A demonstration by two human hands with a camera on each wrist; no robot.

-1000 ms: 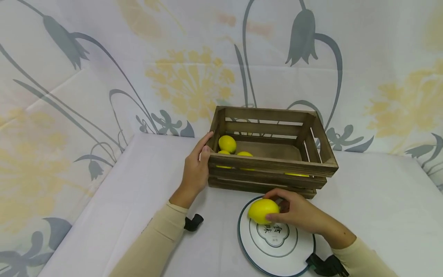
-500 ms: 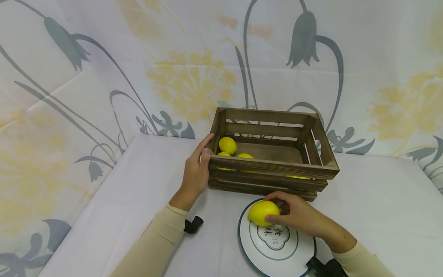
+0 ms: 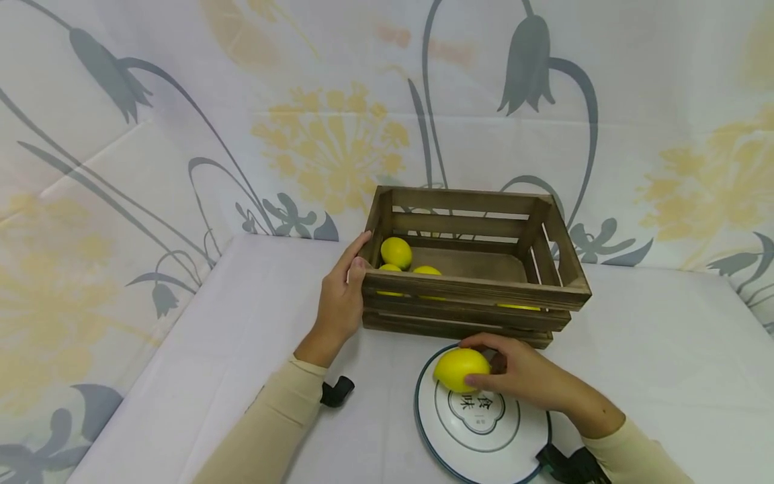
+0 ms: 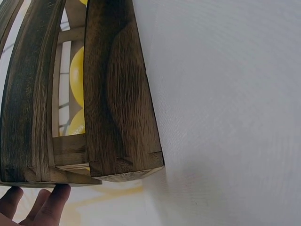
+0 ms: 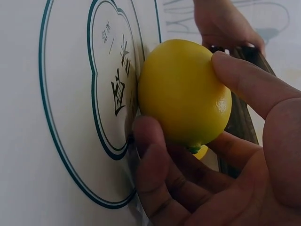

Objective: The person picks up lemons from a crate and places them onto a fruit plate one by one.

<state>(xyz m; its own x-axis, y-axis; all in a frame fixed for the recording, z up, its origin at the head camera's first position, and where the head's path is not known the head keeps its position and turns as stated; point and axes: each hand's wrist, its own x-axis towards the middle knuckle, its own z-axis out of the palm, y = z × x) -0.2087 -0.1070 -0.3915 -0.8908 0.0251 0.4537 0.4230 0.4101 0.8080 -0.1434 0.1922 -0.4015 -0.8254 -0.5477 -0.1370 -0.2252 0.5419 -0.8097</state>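
A slatted wooden crate stands at the centre of the table, with several lemons inside, mostly at its left end. My left hand rests against the crate's left end; in the left wrist view its straight fingertips touch the end's edge. My right hand holds a yellow lemon over the far part of a round white plate with a blue rim and printed characters. Thumb and fingers enclose this lemon from the sides in the right wrist view, close to the plate's face.
In front of the crate lies the plate, near its front slats. One lemon shows over the others at the crate's left end. Black wrist mounts sit by both sleeves. Behind the table hangs a flowered cloth.
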